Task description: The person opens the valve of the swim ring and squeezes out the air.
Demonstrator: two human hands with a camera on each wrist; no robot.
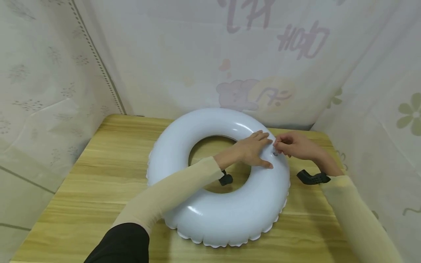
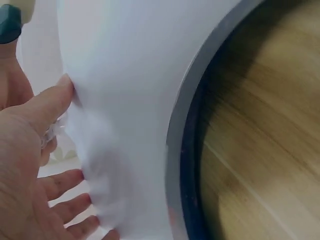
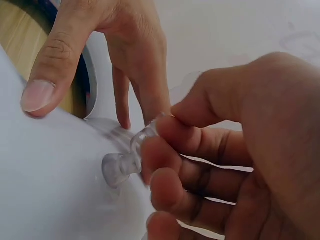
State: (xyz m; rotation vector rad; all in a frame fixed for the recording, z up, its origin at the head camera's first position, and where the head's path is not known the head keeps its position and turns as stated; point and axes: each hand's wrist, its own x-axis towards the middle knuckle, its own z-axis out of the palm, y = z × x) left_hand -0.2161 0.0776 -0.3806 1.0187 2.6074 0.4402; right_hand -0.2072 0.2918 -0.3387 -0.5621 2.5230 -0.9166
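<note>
A white inflatable swim ring [image 1: 227,217] lies flat, plump and smooth, with a wavy outer seam. My left hand [image 1: 251,149] rests on the ring's right side, fingers spread and mostly straight; in the left wrist view its thumb and fingertips touch the white surface. Beside it, my right hand [image 1: 297,147] is at the ring's clear valve [image 3: 116,170], which stands up from the surface. Thumb and forefinger pinch the valve's clear plug [image 3: 139,142], seen in the right wrist view. The fingertips partly hide the plug, so I cannot tell how it sits relative to the valve opening.
Under the ring is a wood-grain table [image 1: 108,164], with its surface also showing through the ring's hole. Pale printed curtains [image 1: 184,54] hang behind and on both sides. Each wrist wears a dark strap-mounted device [image 1: 312,178].
</note>
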